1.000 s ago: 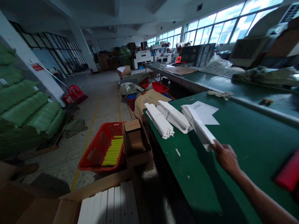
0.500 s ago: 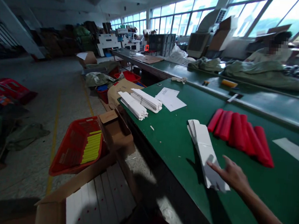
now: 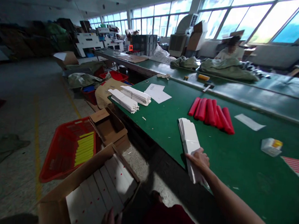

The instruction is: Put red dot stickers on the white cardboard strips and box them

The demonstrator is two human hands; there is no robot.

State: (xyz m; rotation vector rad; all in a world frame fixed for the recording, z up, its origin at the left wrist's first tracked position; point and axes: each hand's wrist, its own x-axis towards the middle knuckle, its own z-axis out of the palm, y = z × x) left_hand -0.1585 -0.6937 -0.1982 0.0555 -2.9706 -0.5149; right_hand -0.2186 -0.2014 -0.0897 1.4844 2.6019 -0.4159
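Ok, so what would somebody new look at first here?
Probably the bright red rolls, lying side by side on the green table, right of the picture's middle. Next might come the yellow sticks inside the red basket at the left. Then there's the right hand on the white bundle, near the table's edge.

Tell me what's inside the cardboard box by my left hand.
White boxes, several with red dots, lie side by side in the cardboard box. Your left hand blocks part; anything beneath them is covered.

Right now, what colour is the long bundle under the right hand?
The bundle is white, shown best in the head view.
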